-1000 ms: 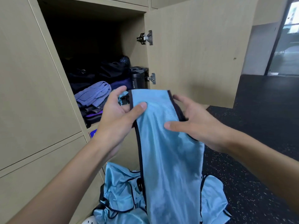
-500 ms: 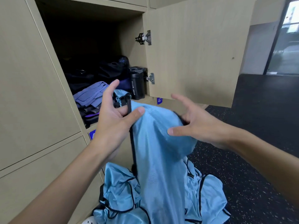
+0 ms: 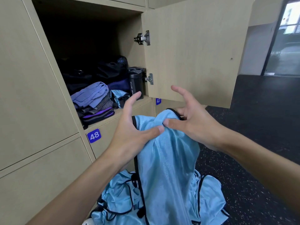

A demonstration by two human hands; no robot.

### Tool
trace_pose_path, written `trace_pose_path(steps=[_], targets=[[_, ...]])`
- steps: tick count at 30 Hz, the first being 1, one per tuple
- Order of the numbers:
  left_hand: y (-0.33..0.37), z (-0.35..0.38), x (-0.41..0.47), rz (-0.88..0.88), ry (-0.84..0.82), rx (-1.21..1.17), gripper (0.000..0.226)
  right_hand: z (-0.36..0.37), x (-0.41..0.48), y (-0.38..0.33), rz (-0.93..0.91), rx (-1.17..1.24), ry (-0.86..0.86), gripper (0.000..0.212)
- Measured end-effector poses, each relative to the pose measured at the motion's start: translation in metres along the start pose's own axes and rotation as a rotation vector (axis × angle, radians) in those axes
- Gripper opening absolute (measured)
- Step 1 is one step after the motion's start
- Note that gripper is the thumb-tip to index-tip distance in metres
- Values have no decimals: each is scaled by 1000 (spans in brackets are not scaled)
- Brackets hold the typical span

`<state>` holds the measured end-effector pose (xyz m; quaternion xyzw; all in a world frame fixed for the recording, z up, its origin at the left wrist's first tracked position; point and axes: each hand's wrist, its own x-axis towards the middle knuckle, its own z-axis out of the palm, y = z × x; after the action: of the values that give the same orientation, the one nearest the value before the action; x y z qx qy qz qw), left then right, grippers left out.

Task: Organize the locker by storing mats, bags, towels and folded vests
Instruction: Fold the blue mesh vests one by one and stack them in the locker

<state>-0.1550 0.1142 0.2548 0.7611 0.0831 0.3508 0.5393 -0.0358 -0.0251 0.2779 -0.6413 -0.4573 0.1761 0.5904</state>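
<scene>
Right now I am holding a light blue vest [image 3: 167, 151] up in front of the open locker [image 3: 128, 110]. My thumbs are almost meeting on its bunched top. My left hand [image 3: 129, 135] is pressing its thumb over the fabric with the fingers lifted and spread. My right hand [image 3: 193, 122] is pinching the fold between the thumb and the lower fingers, with the forefinger raised. The rest of the vest is hanging long and loose, so I judge the fold is only starting. To do it well I should be matching the black-trimmed edges, halving the length and flattening it before it goes in.

Inside, another folded blue vest [image 3: 118, 97] is already lying on the shelf, just beside a black sport bottle [image 3: 136, 85]. Folded purple towels [image 3: 90, 95] are stacked to its left and dark bags [image 3: 90, 75] are sitting behind. Little free shelf is showing at the front, so the bottle and the stack are crowding the slot. The door [image 3: 194, 54] is standing open near my right hand. More vests [image 3: 120, 203] are lying crumpled on the floor [image 3: 259, 127] below.
</scene>
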Motion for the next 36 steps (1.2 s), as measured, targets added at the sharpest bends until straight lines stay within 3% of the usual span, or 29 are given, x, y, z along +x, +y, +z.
trace_pose_path(steps=[7,11,15,16,19,24,28,30,32,36], targets=[[15,-9,19,-67,248,-253,83,-1,-1,14,123,7,-29,109],[21,-19,25,-138,306,-375,83,6,1,22,133,88,31,98],[9,-11,14,-398,200,-371,122,8,4,15,56,235,138,88],[8,-9,11,-444,168,-393,124,7,5,13,33,224,184,86],[7,-9,10,-443,194,-430,102,1,7,12,22,214,285,84],[17,-19,17,-326,355,-437,87,3,3,17,120,171,-19,107],[9,-10,6,-468,230,-390,111,8,3,17,43,204,82,87],[6,-6,1,-533,126,-389,110,7,8,17,32,217,172,81],[8,-8,4,-507,138,-399,106,3,10,17,23,230,207,85],[18,-19,16,-388,316,-447,95,3,5,20,67,180,-25,105]])
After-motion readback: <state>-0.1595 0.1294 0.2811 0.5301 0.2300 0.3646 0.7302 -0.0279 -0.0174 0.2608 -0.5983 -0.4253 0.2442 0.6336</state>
